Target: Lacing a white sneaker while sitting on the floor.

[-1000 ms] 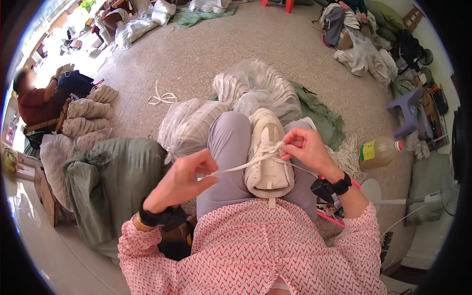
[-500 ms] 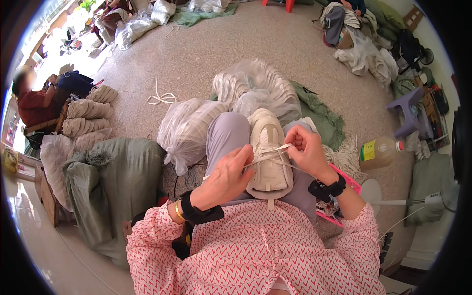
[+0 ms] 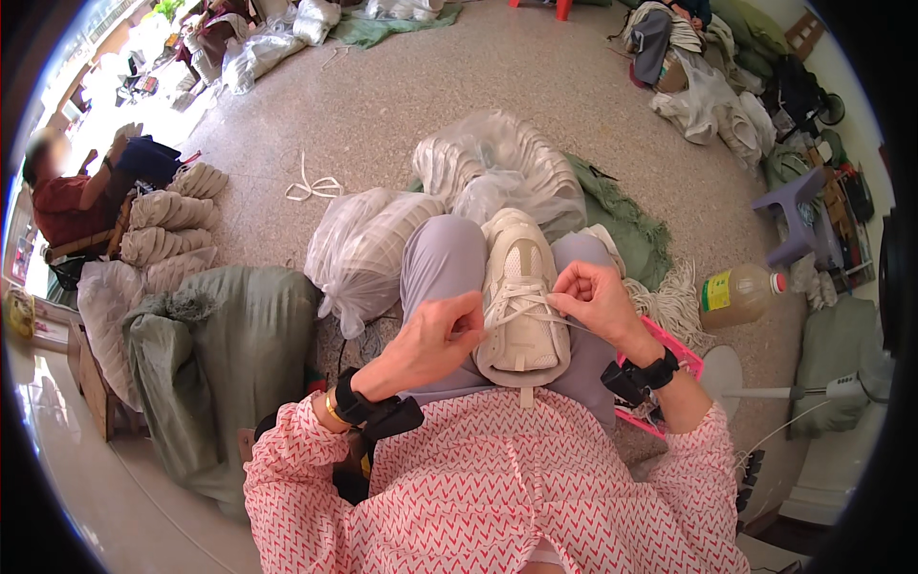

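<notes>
Shoe up on the lap, toe pointing away, wedged between the knees, and down came the lace! Half a second earlier a strand had bridged the two hands above the tongue; now it lay lower, in crossing lines over the top of the shoe, and the left hand had slipped back a touch. That looked like a crossing nearly settled, though how tight it was could not be told.

Out on the left flank, the left hand hung just beside the shoe, its forearm angling in from the lower left, fingers curled, thumb and forefinger together, apparently pinching a thin length of lace. Across from it, the right hand arched in with the wrist bent, fingers folded, thumb aimed inward, the tips close together beside the lace at the shoe's right edge. Whether they gripped it, the view did not show.
</notes>
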